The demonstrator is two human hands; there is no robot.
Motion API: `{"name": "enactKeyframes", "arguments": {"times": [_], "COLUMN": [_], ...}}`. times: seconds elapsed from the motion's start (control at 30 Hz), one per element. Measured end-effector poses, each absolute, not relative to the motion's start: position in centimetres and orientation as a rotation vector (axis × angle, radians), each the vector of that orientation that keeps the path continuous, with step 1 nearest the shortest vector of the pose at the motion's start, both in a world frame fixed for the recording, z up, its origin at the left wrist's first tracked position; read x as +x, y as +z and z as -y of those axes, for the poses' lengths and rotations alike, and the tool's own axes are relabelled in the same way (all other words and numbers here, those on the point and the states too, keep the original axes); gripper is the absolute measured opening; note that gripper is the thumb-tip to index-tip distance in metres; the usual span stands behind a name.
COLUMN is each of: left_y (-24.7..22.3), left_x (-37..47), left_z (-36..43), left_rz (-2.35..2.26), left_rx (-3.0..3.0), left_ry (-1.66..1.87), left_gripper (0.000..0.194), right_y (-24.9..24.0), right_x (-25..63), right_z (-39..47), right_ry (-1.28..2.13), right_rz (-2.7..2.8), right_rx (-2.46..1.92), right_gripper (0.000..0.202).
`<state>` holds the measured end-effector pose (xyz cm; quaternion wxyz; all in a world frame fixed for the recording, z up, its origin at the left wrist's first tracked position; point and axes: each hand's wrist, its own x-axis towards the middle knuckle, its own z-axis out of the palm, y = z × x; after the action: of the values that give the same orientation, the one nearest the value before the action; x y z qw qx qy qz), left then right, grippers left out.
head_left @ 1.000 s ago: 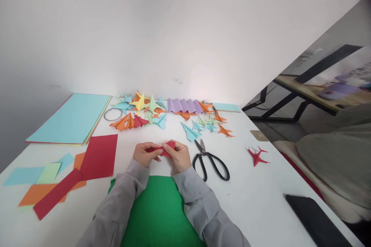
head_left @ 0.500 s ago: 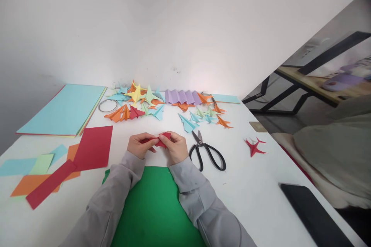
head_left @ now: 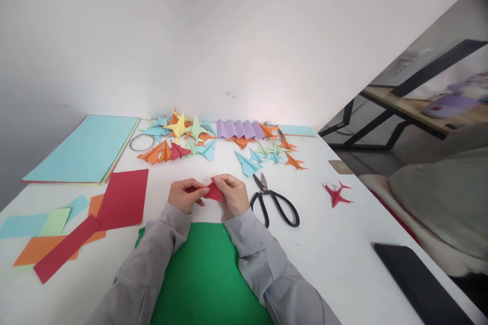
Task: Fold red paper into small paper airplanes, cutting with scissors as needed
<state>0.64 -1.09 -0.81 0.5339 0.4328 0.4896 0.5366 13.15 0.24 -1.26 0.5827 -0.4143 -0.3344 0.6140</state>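
A small folded piece of red paper [head_left: 214, 192] is held between my two hands, above the white table near the top edge of a green sheet [head_left: 202, 274]. My left hand [head_left: 184, 195] pinches its left end with thumb and fingers. On its right side, my right hand [head_left: 232, 195] grips the paper between thumb and forefinger. Black-handled scissors [head_left: 271, 200] lie partly spread just right of my right hand. A red folded paper plane [head_left: 337, 194] rests farther right on the table.
Several folded paper planes [head_left: 179, 126] and a purple pleated paper [head_left: 240, 129] lie along the wall. Coloured sheets [head_left: 86, 147] are stacked at the left, with loose red paper [head_left: 124, 198] nearer. A dark flat object [head_left: 415, 279] lies front right; beyond the edge is a person's clothing [head_left: 446, 198].
The red paper between my hands has turned and shows a flatter, broader face. My right fingers have shifted slightly on it. The whole view has moved a little.
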Motion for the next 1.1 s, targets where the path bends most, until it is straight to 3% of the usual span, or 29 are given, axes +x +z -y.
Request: {"name": "enactKeyframes", "arguments": {"times": [0.23, 0.63, 1.1], "left_y": [-0.9, -0.7, -0.5], "left_x": [0.7, 0.6, 0.8], "left_z": [1.2, 1.2, 1.1], "left_rz": [-1.122, -1.133, -1.238], "left_rx": [1.042, 1.028, 0.791], "left_ry": [1.309, 1.228, 1.328], "left_gripper": [0.013, 0.018, 0.032], "right_y": [-1.0, -1.3, -1.4], "right_x": [13.2, 13.2, 13.4], "right_z": [0.0, 0.1, -0.2], "right_ry": [1.429, 1.455, 1.356], "right_rz": [1.074, 0.980, 0.986], "right_rx": [-0.975, -0.994, -1.017], "right_gripper": [0.024, 0.044, 0.026]}}
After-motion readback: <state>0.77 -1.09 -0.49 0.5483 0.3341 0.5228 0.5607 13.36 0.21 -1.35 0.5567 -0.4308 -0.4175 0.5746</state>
